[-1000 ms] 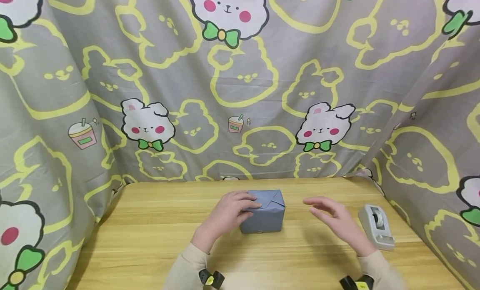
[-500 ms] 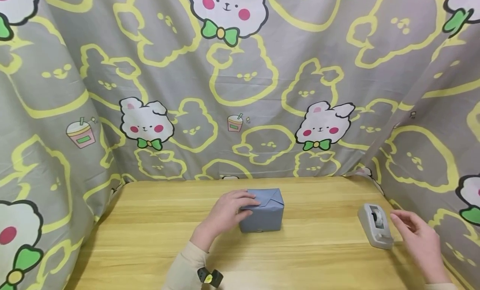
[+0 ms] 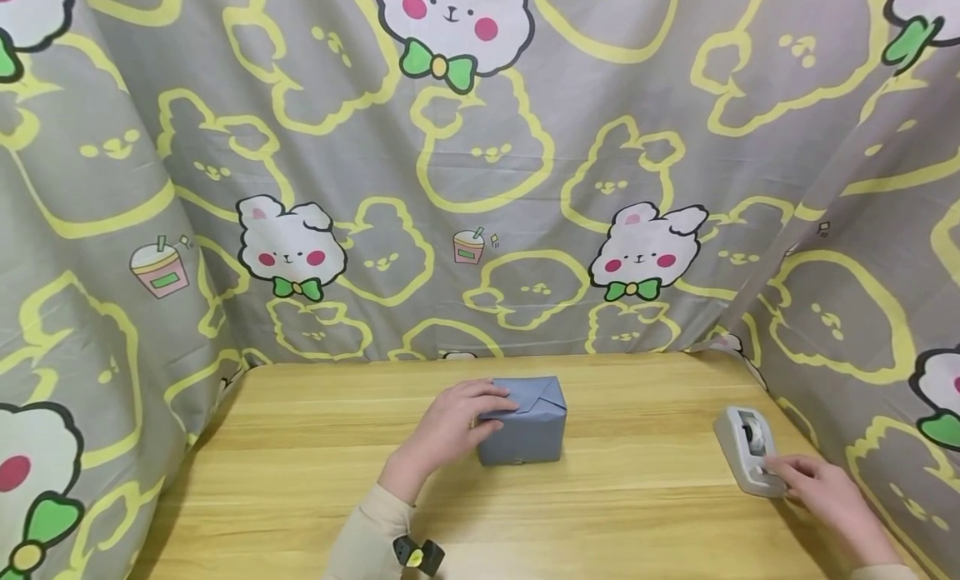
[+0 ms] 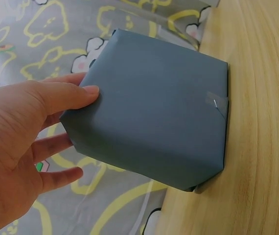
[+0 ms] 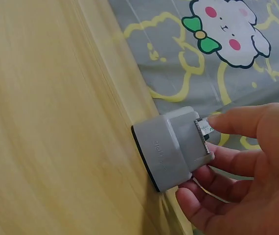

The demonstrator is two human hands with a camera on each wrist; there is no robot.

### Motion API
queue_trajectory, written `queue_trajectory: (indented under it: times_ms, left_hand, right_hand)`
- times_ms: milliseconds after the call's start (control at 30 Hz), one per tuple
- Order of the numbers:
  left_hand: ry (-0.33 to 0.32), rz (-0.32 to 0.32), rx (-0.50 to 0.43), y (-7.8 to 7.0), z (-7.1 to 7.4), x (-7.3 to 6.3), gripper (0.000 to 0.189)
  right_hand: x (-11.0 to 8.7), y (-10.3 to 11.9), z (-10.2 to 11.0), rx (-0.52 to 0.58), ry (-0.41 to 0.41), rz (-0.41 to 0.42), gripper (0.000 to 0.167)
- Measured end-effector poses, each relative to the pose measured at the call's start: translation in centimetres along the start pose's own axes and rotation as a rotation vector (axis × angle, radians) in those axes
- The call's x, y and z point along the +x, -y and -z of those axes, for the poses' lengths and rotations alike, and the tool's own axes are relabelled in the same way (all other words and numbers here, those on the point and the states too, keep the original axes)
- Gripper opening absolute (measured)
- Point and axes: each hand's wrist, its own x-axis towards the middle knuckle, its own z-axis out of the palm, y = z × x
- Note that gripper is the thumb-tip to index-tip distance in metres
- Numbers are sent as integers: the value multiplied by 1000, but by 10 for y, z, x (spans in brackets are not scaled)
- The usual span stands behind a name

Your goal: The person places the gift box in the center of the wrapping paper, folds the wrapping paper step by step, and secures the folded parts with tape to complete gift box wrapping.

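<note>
A box wrapped in blue-grey paper [image 3: 522, 437] stands on the wooden table. My left hand [image 3: 448, 426] grips its left end, thumb on the near face and fingers over the top. A small piece of clear tape [image 4: 215, 100] shows near the lower edge of that face in the left wrist view. My right hand [image 3: 825, 492] is at the front end of a grey tape dispenser [image 5: 166, 149]. One fingertip presses the tape end [image 5: 206, 126] at the toothed cutter, and the other fingers curl beneath the cutter, partly hidden from the camera.
The wooden table [image 3: 315, 447] runs back to a grey curtain [image 3: 495, 147] printed with rabbits and yellow outlines. Curtain also hangs along both sides, close to the dispenser on the right. A black wrist device [image 3: 418, 555] sits on my left sleeve.
My right hand has moved from beside the box, past the dispenser's right side, and down onto its cutter end. The left hand and box have stayed in place.
</note>
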Motion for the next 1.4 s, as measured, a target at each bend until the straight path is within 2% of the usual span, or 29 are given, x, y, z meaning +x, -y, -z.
queue_trajectory:
  times_ms: [167, 333, 600, 767, 1133, 1267, 1400]
  left_hand:
    - [-1, -3, -3, 0, -1, 0, 29]
    - [4, 3, -15, 0, -1, 0, 29]
    - [12, 17, -22, -2, 0, 0, 29]
    - [13, 21, -21, -2, 0, 0, 29]
    - [8, 22, -36, -2, 1, 1, 29]
    - [6, 25, -36, -1, 1, 1, 29]
    - [7, 31, -33, -1, 1, 1, 29]
  right_hand:
    - [-1, 3, -2, -3, -19, 16, 50]
    - [-3, 2, -3, 18, -65, -11, 48]
    - [-6, 5, -7, -60, -194, -37, 41]
    - [-8, 8, -10, -99, -258, -10, 37]
    - [-11, 13, -12, -91, -302, -9, 38]
    - [-11, 16, -10, 19, -281, -63, 42]
    - [-12, 16, -9, 135, -222, -97, 42]
